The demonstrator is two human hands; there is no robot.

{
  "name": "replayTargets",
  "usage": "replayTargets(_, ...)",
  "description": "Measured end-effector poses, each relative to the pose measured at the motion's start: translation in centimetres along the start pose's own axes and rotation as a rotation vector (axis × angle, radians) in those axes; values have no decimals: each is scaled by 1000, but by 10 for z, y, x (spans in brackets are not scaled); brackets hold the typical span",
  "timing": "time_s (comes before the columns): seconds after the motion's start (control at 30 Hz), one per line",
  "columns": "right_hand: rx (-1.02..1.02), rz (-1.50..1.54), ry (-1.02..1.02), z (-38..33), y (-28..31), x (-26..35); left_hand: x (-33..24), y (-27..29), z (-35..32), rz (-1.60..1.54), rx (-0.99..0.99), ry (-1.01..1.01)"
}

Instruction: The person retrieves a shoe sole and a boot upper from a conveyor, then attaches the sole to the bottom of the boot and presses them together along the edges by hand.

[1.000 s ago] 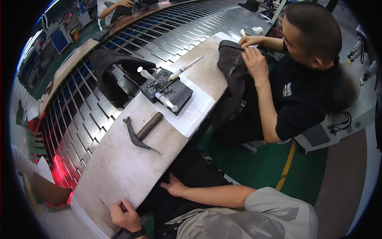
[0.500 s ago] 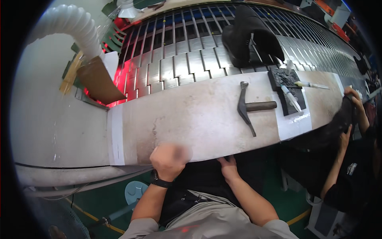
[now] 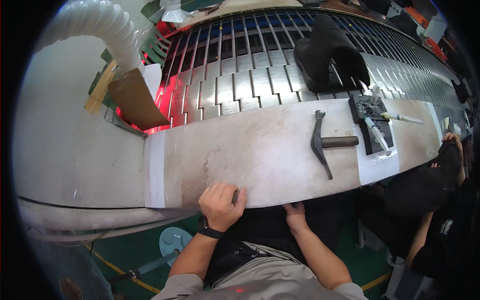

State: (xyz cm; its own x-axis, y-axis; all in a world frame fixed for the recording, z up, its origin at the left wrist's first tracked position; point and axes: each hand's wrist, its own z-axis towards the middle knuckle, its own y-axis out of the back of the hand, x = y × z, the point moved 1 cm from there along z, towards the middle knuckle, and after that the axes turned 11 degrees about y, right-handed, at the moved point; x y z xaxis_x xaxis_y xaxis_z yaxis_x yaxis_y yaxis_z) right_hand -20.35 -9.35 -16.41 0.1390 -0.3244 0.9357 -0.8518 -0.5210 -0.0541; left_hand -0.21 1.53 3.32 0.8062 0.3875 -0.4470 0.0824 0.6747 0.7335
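Note:
My left hand [image 3: 221, 205], with a dark watch on the wrist, rests in a fist at the front edge of the pale worktop [image 3: 260, 160]. Something small and dark shows between its thumb and fingers, too hidden to name. My right hand [image 3: 295, 216] is low at the same edge, fingers stretched forward and partly apart. Their tips are hidden by the worktop, and nothing is seen in them. A hammer [image 3: 318, 142] with a short handle lies on the worktop, to the right of both hands and touched by neither.
Beyond the worktop runs a slatted metal conveyor [image 3: 235, 87] bearing a black boot [image 3: 330, 52]. Syringes [image 3: 377, 134] lie on a dark block [image 3: 362, 112] at right. A co-worker's hand [image 3: 452, 140] holds a black boot [image 3: 425, 185]. A white hose [image 3: 95, 27] and cardboard [image 3: 135, 97] stand at left.
The view has shifted, so the scene sits a little farther right. My left fist, blurred before, is now sharp and turned, its thumb showing. The co-worker's black boot has moved nearer to me.

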Motion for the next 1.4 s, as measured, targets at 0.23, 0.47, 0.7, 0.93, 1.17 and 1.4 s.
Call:
replayTargets(0.23, -100, -101, 43, 3, 0, 1, -5, -3, 2, -8, -25, -12)
replayTargets(0.47, -116, -98, 13, 5, -1, 5, -4, -3, -1, -15, -13, 16)
replayTargets(0.7, -90, -131, -41, 5, 0, -4, -4, -2, -1, -16, -40, 0)
replayTargets(0.93, -119, -143, -8, 5, -7, -4, -6, 0, 1, -17, -27, 2)
replayTargets(1.17, -71, -316, 10, 9, 1, -15, -6, 1, 0, -8, -5, 19)
replayTargets(1.4, -61, -694, 596, 61, 6, -12, -3, -3, -7, -9, 13, -20)
